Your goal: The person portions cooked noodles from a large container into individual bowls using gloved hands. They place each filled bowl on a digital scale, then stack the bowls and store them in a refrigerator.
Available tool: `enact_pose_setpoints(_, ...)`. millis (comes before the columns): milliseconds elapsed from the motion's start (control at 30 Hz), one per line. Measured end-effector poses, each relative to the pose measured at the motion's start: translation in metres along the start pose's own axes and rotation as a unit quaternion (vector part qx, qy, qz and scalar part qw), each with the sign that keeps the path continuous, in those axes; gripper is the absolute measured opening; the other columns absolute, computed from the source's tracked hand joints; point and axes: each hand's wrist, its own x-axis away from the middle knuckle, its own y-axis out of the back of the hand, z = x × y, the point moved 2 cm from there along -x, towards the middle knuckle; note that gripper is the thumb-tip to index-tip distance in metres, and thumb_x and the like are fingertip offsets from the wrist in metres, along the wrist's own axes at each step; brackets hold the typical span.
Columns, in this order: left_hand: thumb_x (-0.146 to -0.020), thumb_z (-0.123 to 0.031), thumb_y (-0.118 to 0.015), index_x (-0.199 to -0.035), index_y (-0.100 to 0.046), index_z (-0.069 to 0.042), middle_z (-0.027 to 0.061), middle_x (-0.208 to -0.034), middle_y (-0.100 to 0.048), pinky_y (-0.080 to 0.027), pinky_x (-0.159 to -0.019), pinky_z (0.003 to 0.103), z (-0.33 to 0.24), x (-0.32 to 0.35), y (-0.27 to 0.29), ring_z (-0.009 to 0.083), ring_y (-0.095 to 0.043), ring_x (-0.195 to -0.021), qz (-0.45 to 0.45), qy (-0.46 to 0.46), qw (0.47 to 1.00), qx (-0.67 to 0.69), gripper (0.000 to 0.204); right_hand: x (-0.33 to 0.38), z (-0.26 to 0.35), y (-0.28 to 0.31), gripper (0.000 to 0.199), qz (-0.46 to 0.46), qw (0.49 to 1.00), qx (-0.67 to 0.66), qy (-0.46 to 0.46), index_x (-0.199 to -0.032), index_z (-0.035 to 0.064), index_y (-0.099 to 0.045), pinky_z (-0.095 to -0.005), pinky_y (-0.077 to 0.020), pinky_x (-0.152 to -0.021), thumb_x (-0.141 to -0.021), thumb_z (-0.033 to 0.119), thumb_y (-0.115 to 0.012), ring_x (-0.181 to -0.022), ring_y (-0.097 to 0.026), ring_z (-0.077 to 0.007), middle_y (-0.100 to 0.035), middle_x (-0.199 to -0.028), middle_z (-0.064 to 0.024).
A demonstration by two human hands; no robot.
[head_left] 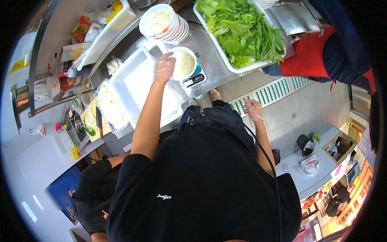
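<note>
The left hand [164, 67], in a thin clear plastic glove, reaches out over the steel counter [209, 56] and rests on the near-left rim of a round white bowl of pale noodles [184, 63], which sits on a small digital kitchen scale with a teal body [194, 77]. The fingers lie loosely curled at the rim, touching the bowl's edge; whether they pinch noodles or only rest there I cannot tell. The bowl lies straight ahead of this hand and slightly to its right, so the left arm, stretched long across the counter, is much the nearer. The right hand [254, 109], also gloved, hangs low beside the body over the tiled floor, fingers spread and empty, well apart from the bowl. Just left of the bowl stands an empty white rectangular plastic tray [139, 86], and beyond that a clear container of white noodles [109, 105]. A stack of white bowls topped with noodles [163, 23] stands farther back, and a long white tray of green lettuce and herbs [242, 30] lies to the right.
</note>
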Motion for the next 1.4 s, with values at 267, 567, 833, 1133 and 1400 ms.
enact_pose_setpoints(267,-0.096,-0.022,-0.068,-0.121,-0.072,-0.007,0.0161,-0.108,-0.075,-0.055,-0.092,0.037,0.121,0.076,0.087,0.0273,-0.072,-0.098,-0.241,0.01,0.967,-0.084,0.03,-0.038,0.005,0.007,0.04,0.045,0.996,0.067,0.042,-0.098,-0.0061,-0.07,-0.0284,-0.0532,-0.053,-0.099,0.034,-0.069,-0.059,-0.063,-0.0128,-0.071,-0.078,-0.011)
enact_pose_setpoints(567,-0.094,-0.023,-0.068,-0.113,-0.074,-0.011,0.0119,-0.111,-0.076,-0.056,-0.094,0.04,0.23,0.178,0.139,0.0282,-0.072,-0.104,-0.359,0.216,0.891,-0.171,0.024,-0.05,0.012,0.007,0.036,0.078,0.989,0.127,0.014,-0.099,-0.0027,-0.069,-0.028,-0.0567,-0.054,-0.099,0.033,-0.07,-0.061,-0.064,-0.0129,-0.07,-0.08,-0.009)
enact_pose_setpoints(833,-0.089,-0.032,-0.073,-0.125,-0.072,-0.01,0.0165,-0.12,-0.074,-0.055,-0.098,0.043,0.256,0.205,0.222,0.0336,-0.071,-0.11,-0.414,0.309,0.815,-0.262,0.042,-0.042,0.016,-0.011,0.033,0.128,0.977,0.172,0.012,-0.094,-0.0009,-0.069,-0.0287,-0.0516,-0.05,-0.098,0.031,-0.068,-0.056,-0.061,-0.0134,-0.069,-0.076,-0.0086)
enact_pose_setpoints(1133,-0.089,-0.046,-0.074,-0.129,-0.065,-0.005,0.0202,-0.123,-0.07,-0.054,-0.101,0.046,0.321,0.166,0.284,0.036,-0.067,-0.118,-0.292,0.391,0.797,-0.355,0.058,-0.001,0.039,-0.03,0.038,0.079,0.969,0.235,-0.013,-0.101,-0.0033,-0.071,-0.0301,-0.0524,-0.054,-0.098,0.034,-0.069,-0.058,-0.063,-0.0139,-0.073,-0.08,-0.0098)
enact_pose_setpoints(1400,-0.095,-0.055,-0.064,-0.115,-0.067,0.002,0.0283,-0.112,-0.07,-0.054,-0.094,0.051,0.407,0.161,0.292,0.0457,-0.069,-0.104,-0.283,0.314,0.866,-0.267,0.06,0.014,0.064,-0.091,0.038,0.097,0.963,0.25,0.007,-0.105,-0.0039,-0.07,-0.0294,-0.0531,-0.055,-0.099,0.034,-0.068,-0.062,-0.064,-0.0137,-0.073,-0.082,-0.009)
